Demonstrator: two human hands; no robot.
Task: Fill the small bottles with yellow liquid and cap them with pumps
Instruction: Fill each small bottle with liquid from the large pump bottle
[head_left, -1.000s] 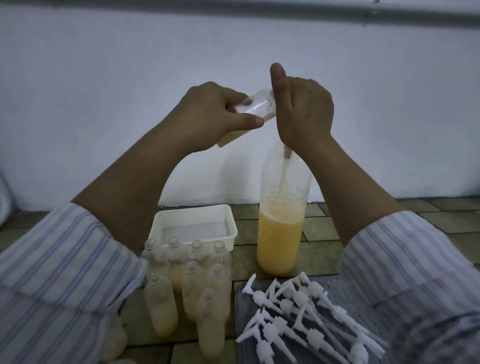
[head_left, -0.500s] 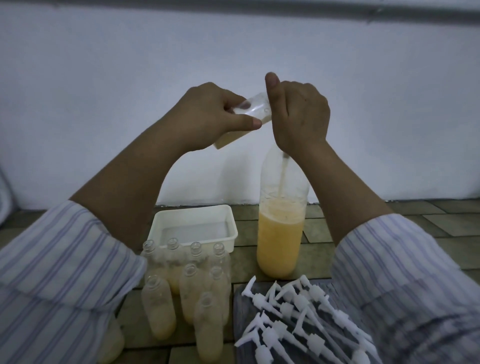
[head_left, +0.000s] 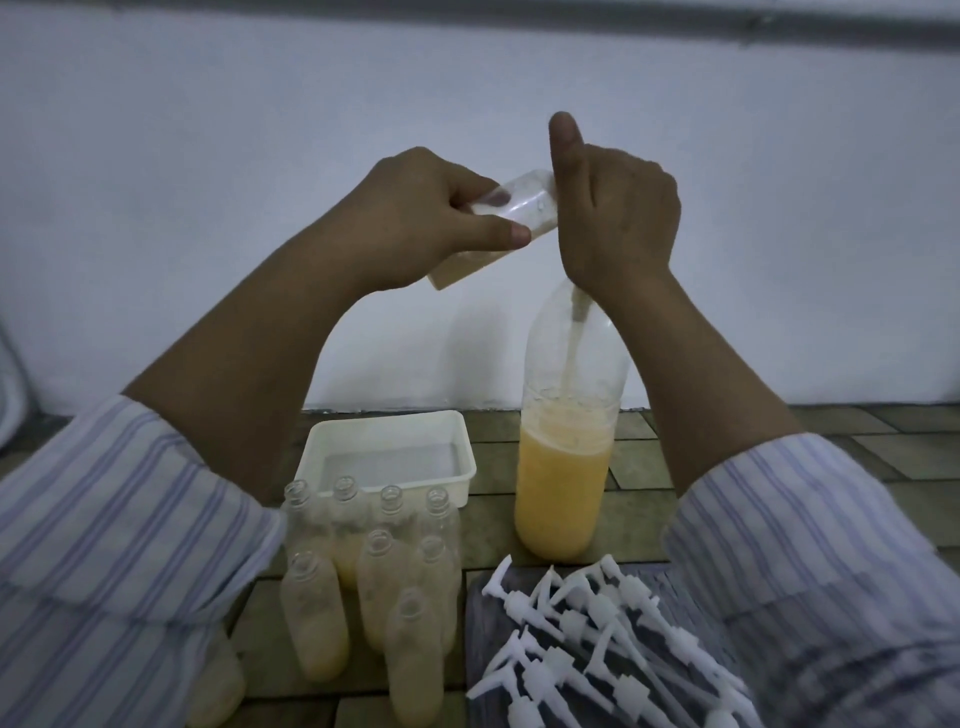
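Note:
My left hand (head_left: 415, 218) grips a small clear bottle (head_left: 519, 205), tilted with its mouth toward my right hand and some yellow liquid in its lower end. My right hand (head_left: 618, 223) is curled round the pump top of the large bottle (head_left: 563, 467), thumb pointing up. The top itself is hidden in my fist. A tube (head_left: 574, 343) runs from my fist down into the yellow liquid, which fills about the lower half. Several small open bottles (head_left: 374, 571) with yellowish liquid stand at the front left. Several white pumps (head_left: 597, 639) lie in a pile at the front right.
A white plastic tub (head_left: 387, 457) stands behind the small bottles. The pumps lie on a dark mat (head_left: 480, 623) over a tiled surface. A pale wall closes the back. Striped sleeves cover both of my forearms low in the view.
My right hand dipped a little on the large bottle's top, then rose again with the thumb higher. The small bottle stays tilted against it in my left hand.

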